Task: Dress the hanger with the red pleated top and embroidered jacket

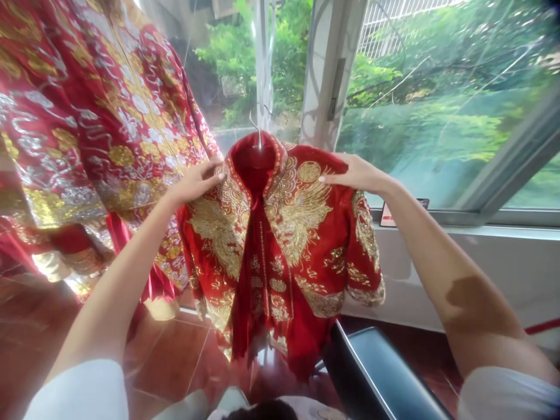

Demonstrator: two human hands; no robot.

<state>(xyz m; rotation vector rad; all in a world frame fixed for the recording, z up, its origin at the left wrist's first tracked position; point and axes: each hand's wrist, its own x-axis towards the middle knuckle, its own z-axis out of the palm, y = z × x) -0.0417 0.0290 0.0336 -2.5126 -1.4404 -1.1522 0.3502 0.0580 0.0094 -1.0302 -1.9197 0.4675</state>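
Note:
A red jacket (306,233) with a stand-up collar and gold wing-like embroidery hangs upright in front of me, its front facing me. From its collar rises the thin metal hook of a hanger (259,140). My left hand (199,182) is closed on the shoulder at the left, thumb in front by the collar. At the other shoulder, my right hand (361,174) grips the cloth, thumb on the front near a round gold emblem and fingers over the top. Darker red cloth shows between the jacket's front edges and below its hem.
More red garments with gold and silver embroidery (118,116) hang close at the left. Behind the jacket are window frames (324,76) and a sill (481,230) with a small flat card-like thing (387,214). A dark, glossy-topped box-like object (394,373) stands low at right on reddish floor tiles (175,350).

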